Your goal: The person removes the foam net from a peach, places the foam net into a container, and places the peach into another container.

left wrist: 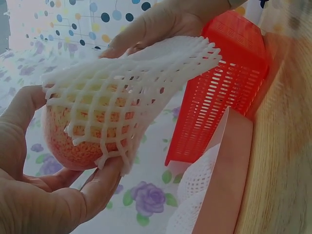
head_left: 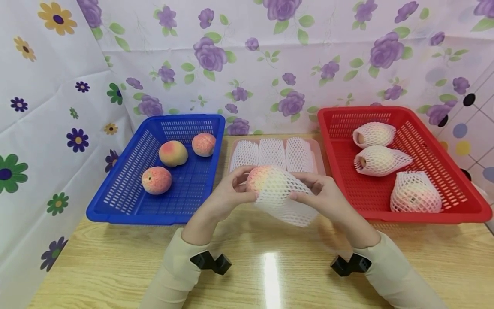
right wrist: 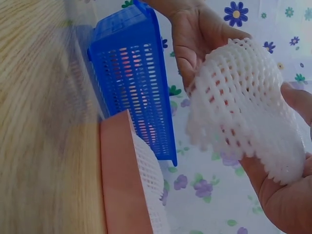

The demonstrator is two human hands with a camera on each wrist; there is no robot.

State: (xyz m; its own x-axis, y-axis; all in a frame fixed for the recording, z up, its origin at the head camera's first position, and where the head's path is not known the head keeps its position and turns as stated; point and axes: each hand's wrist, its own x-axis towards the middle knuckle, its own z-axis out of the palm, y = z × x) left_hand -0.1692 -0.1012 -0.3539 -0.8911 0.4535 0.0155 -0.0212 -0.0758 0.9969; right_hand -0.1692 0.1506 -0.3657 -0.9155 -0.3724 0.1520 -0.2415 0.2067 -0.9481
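Above the table's middle, a peach sits partly inside a white foam net sleeve. My left hand grips the peach at its bare end, thumb in front and fingers behind. With the right hand I pinch the net near its loose end, which hangs past the fruit. The left wrist view shows the net stretched over much of the peach, its red side bare. In the right wrist view the net hides most of the fruit.
At left, a blue basket holds three bare peaches. A red basket at right contains three net-wrapped fruits. Between them, behind my hands, a pink tray carries several foam nets. A flowered cloth hangs behind.
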